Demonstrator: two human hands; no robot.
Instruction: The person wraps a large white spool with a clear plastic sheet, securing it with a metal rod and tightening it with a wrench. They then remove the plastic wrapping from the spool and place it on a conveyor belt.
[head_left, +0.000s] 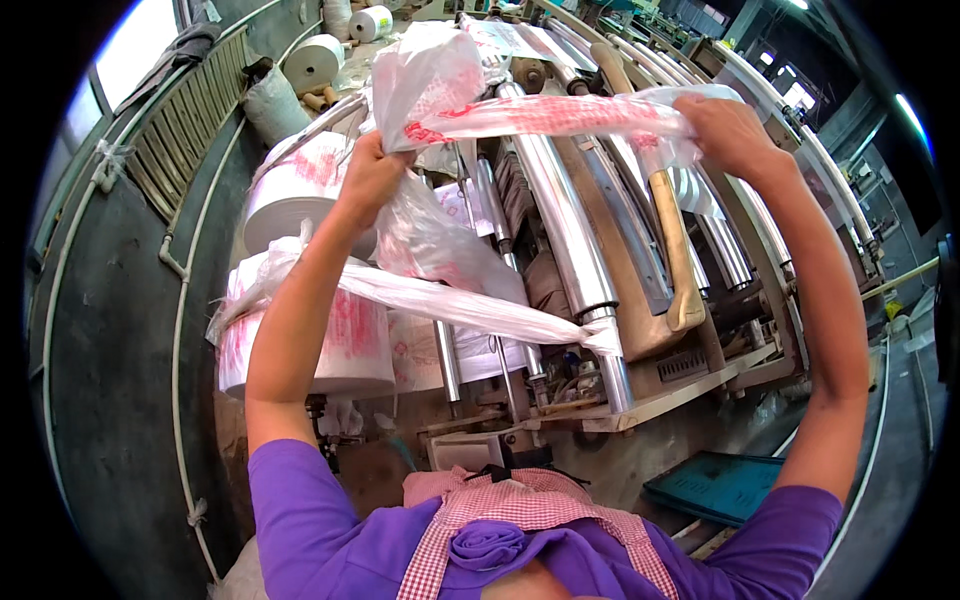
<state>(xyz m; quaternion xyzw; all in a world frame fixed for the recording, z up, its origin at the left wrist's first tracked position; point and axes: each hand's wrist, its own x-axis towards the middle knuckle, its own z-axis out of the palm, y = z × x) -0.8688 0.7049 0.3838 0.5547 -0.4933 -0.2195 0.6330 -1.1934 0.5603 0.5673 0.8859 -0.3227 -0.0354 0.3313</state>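
Observation:
Both my arms are raised over a roller machine. My left hand (372,172) grips one end of a bunched strip of clear plastic film with red print (545,113). My right hand (728,128) grips the other end, so the strip stretches taut between them. More loose film (432,62) billows above my left hand. A second twisted strand of film (450,300) runs below, from the printed film rolls (345,345) on the left toward the shiny metal rollers (560,215).
The machine has several steel rollers and a wooden lever (672,240). White film rolls (312,62) stand far back by a slatted wall. A dark blue tray (725,485) lies on the floor at lower right. A dark curved wall (110,350) with pipes runs along the left.

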